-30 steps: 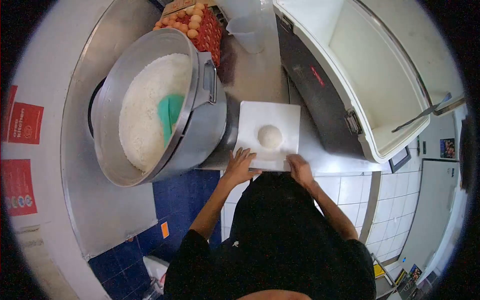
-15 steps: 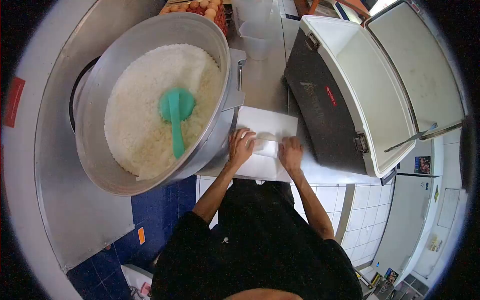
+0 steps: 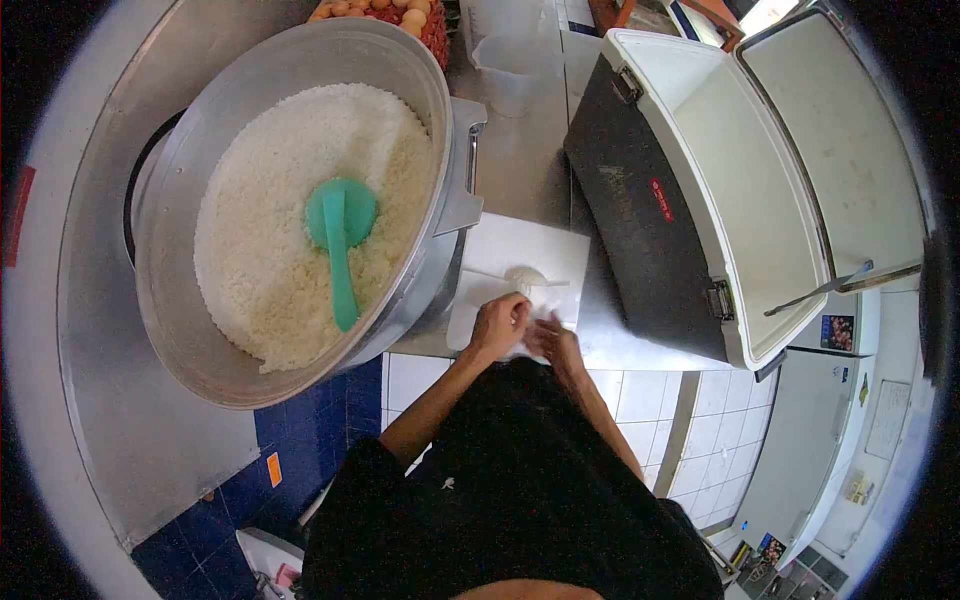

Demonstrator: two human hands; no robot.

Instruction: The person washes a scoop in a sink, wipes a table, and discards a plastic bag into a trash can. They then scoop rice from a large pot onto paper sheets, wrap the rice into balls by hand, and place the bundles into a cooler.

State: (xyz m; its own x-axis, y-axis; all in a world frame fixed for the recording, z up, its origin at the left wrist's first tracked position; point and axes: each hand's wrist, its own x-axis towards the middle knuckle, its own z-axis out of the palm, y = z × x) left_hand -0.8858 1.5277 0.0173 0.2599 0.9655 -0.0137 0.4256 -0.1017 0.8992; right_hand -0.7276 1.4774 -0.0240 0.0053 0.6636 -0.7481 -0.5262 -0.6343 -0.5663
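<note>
White wrapping paper (image 3: 563,258) lies on the steel counter, with a small pale mound of rice (image 3: 524,274) partly covered by a fold of it. Below the mound, my left hand (image 3: 500,326) has its fingers curled and pinched at the near part of the paper. Close beside it, my right hand (image 3: 554,340) is over the same part, its fingers smeared by motion. To the left stands a big metal pot (image 3: 180,340) full of white rice (image 3: 270,170). A green scoop (image 3: 341,225) rests on the rice, its handle toward me.
A black cooler box (image 3: 640,200) with a white interior stands right of the paper, its lid (image 3: 850,130) swung back. Tongs (image 3: 820,290) lie across its rim. Behind are a clear plastic jug (image 3: 505,80) and eggs (image 3: 410,15) in a red basket.
Both hands have moved toward me and closer together, from either side of the paper-covered mound to the paper's near part. The view has shifted slightly.
</note>
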